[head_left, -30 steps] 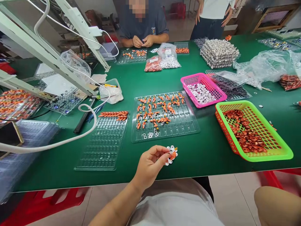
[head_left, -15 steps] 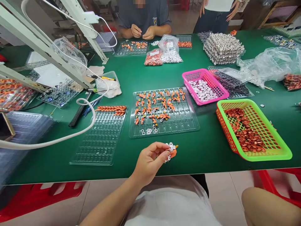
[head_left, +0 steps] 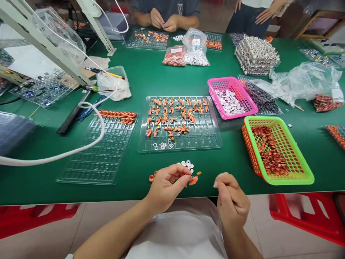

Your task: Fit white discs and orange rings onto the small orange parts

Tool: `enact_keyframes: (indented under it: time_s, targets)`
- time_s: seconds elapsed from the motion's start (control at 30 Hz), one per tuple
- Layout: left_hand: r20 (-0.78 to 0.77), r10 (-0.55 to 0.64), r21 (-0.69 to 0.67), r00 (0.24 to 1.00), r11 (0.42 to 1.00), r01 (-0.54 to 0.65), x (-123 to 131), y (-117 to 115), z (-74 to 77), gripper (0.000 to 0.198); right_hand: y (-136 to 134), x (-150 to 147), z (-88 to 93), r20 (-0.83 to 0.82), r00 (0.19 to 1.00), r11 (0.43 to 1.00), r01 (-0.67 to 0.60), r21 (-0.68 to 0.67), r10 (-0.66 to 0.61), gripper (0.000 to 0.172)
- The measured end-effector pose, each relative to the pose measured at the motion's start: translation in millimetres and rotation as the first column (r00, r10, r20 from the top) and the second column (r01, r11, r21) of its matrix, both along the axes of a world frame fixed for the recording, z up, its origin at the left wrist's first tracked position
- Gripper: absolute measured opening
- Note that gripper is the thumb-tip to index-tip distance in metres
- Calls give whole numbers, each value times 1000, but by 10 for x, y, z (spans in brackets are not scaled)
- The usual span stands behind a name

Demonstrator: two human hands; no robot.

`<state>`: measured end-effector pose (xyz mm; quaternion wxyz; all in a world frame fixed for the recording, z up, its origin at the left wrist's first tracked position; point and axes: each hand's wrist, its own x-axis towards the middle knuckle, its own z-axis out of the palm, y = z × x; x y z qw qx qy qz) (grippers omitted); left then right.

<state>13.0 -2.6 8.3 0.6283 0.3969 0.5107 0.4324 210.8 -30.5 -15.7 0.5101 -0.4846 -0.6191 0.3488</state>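
My left hand (head_left: 165, 187) is at the table's near edge, its fingers pinched on a small orange part (head_left: 193, 181). Just beyond its fingertips lies a little cluster of white rings (head_left: 187, 165). A single orange ring (head_left: 151, 177) lies to the left of that hand. My right hand (head_left: 231, 199) is raised beside it, to the right, fingers curled together; what it holds, if anything, is too small to see. Beyond both hands sits a clear compartment tray (head_left: 212, 138) with several orange parts and a few white rings.
A green basket (head_left: 296, 176) of brown rings stands at right, a pink basket (head_left: 215, 94) of white rings behind it. A second clear tray (head_left: 99, 158) lies at left under a white hose (head_left: 54, 156). A person across the table handles small parts (head_left: 164, 21).
My right hand has come up into view beside the left. The white rings that were at my left fingertips now lie on the table. The view has tilted downward.
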Motion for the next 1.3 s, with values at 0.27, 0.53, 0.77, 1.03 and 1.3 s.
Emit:
enact_keyframes:
  time_s: [0.27,0.53,0.77,1.03,1.3]
  targets:
    - [-57,-17,30,998,999,19,29,24,46,14,106,-109,-58,-231,973,997,-15,-79,-4,9]
    - [-438,60,614,897,749,249,-14,7,30,21,213,-36,31,-283,953,865,-233,-444,112,28]
    - [-530,124,706,839,613,355,-35,27,3,30,294,-96,113,-338,940,816,-239,-527,57,19]
    - [-497,122,643,859,717,271,-37,-15,-54,24,283,-85,103,-337,938,875,-234,-424,88,7]
    - [-218,-93,398,971,900,176,-53,-12,-62,10,258,-83,-5,-452,891,865,-259,-430,42,6]
